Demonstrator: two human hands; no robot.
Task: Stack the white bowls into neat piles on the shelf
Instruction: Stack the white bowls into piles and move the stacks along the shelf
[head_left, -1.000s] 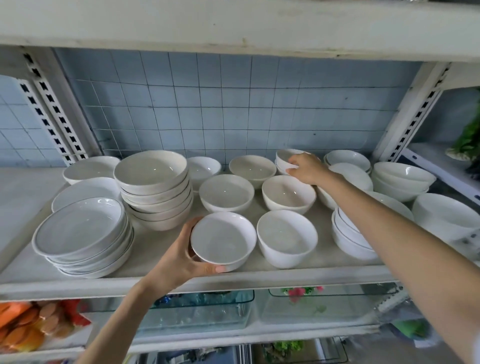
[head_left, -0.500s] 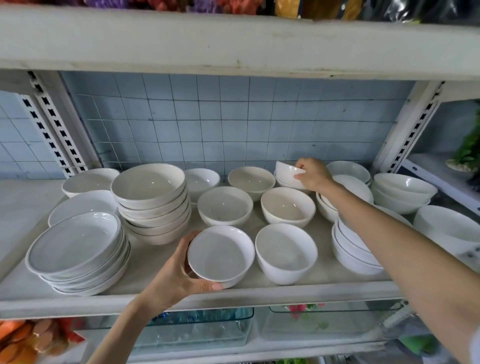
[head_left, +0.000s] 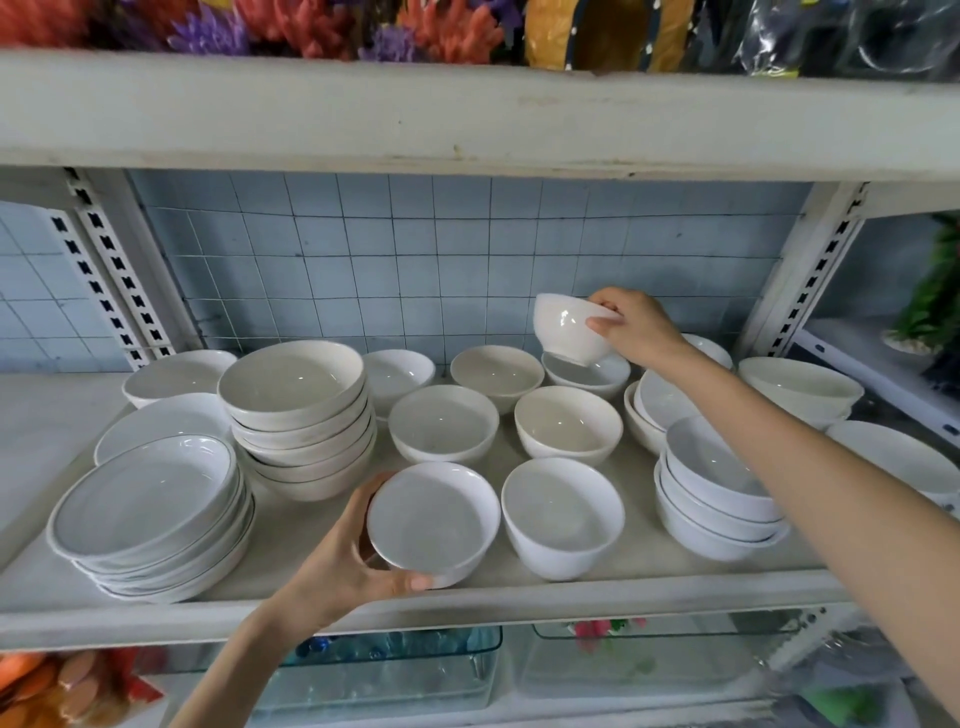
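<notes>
Bright flowers (head_left: 311, 26) lie above, clear tubs (head_left: 395, 675) below.

Held aloft and tilted at one o'clock, a small white bowl (head_left: 569, 330), just above a second bowl (head_left: 589, 375) — upright at six o'clock, a front bowl (head_left: 434, 522) by the shelf (head_left: 519, 603) edge.

Plate stack (head_left: 145, 499) front-left on shelf (head_left: 467, 605); bowl pile (head_left: 296, 395) behind-right; loose bowls (head_left: 441, 423) centre; nested bowls (head_left: 711, 499) right.

Soft even daylight, sharp centre, edges bowed
</notes>
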